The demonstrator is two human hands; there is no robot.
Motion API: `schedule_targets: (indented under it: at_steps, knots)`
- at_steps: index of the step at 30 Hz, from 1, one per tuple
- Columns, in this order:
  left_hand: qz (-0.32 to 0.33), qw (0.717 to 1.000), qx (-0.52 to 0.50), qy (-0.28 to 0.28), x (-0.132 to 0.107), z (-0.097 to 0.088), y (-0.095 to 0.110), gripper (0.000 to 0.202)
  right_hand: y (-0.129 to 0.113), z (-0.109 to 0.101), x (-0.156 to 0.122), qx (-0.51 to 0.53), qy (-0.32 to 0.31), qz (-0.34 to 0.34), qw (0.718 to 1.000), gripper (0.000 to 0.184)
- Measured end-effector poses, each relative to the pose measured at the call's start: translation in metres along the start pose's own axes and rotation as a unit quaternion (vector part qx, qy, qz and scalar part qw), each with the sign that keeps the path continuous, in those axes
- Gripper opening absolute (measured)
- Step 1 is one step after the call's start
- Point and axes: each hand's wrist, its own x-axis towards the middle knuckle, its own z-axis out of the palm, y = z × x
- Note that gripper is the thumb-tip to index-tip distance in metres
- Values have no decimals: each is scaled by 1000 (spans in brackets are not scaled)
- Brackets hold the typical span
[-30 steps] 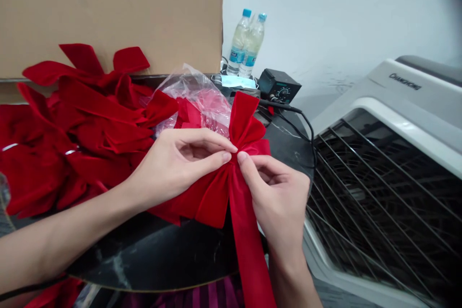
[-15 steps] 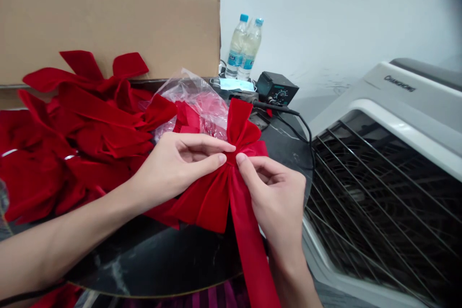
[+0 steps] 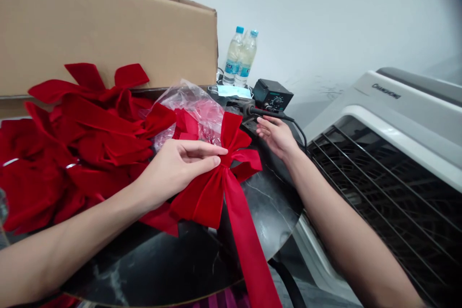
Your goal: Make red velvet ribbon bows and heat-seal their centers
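Red velvet bow [image 3: 204, 197] lies on the black marble table [image 3: 269, 195], its long tail hanging over the near edge. Your left hand [image 3: 176, 167] pinches its gathered middle between thumb and forefinger. Your right hand [image 3: 276, 135] is open and empty, fingertips just beside the black tool handle [image 3: 251, 110] near the control box [image 3: 273, 96]. Hold the pinch firm so the pleats don't spring apart, and grip the handle clear of its cord.

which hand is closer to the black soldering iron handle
Right. The right hand sits open just below the soldering iron handle, fingertips nearly at it. The left hand is farther off, pinching the centre of the red bow.
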Motion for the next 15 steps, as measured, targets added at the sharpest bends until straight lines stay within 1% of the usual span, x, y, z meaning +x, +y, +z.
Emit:
schedule_targets:
  at_steps: [2, 4, 7, 9, 12, 15]
  knots:
    - [-10, 1000, -4, -3, 1, 0, -2, 29, 6, 5, 15, 8, 9, -35, 999, 44]
    - [-16, 1000, -10, -3, 2, 0, -4, 30, 12, 9, 23, 3, 19, -73, 997, 48]
    - [-28, 1000, -12, -1, 4, -1, -6, 30, 17, 11, 27, -30, 47, -124, 991, 36]
    - [-36, 999, -6, 1, 5, -1, -6, 29, 15, 9, 27, -63, 74, -155, 983, 30]
    - [-37, 999, 12, 14, 5, 0, -5, 26, 4, 1, 20, -121, 122, -200, 965, 24]
    - [-41, 998, 31, 25, 6, 2, -5, 24, -8, -12, 7, -163, 182, -243, 939, 15]
